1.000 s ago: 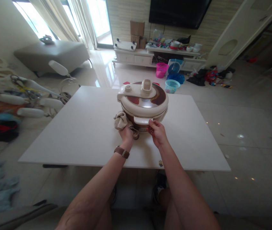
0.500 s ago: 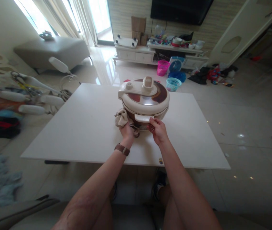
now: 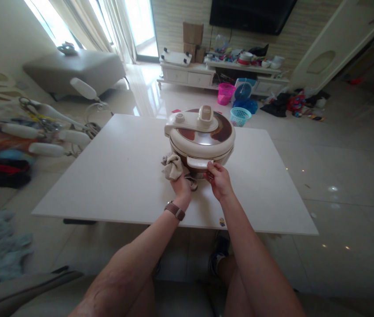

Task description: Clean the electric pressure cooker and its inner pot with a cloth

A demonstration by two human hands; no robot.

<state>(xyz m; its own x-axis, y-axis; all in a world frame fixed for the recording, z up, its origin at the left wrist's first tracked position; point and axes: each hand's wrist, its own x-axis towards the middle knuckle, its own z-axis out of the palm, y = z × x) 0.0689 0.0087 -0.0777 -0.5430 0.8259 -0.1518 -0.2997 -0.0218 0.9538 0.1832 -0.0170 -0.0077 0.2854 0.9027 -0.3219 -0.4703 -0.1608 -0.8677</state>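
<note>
A cream and brown electric pressure cooker (image 3: 203,141) stands on the white table (image 3: 114,185), its lid on. My right hand (image 3: 219,178) is closed on the right end of the cooker's front handle (image 3: 198,163), thumb on top. With my left hand (image 3: 182,185) I hold a crumpled beige cloth (image 3: 174,167) against the lower front left side of the cooker. The cloth and the cooker hide most of my left fingers. A brown-strapped watch (image 3: 174,211) is on my left wrist.
A small sticker (image 3: 221,222) lies by the table's near edge. Beyond the table stand a pink basket (image 3: 225,93), a teal basket (image 3: 240,116) and a cluttered white TV cabinet (image 3: 187,77). A lamp with several white shades (image 3: 83,89) is at the left.
My left hand and the cloth have shifted slightly right along the cooker's lower side, and the wrist has turned. My right hand keeps its hold on the handle. The view has moved slightly.
</note>
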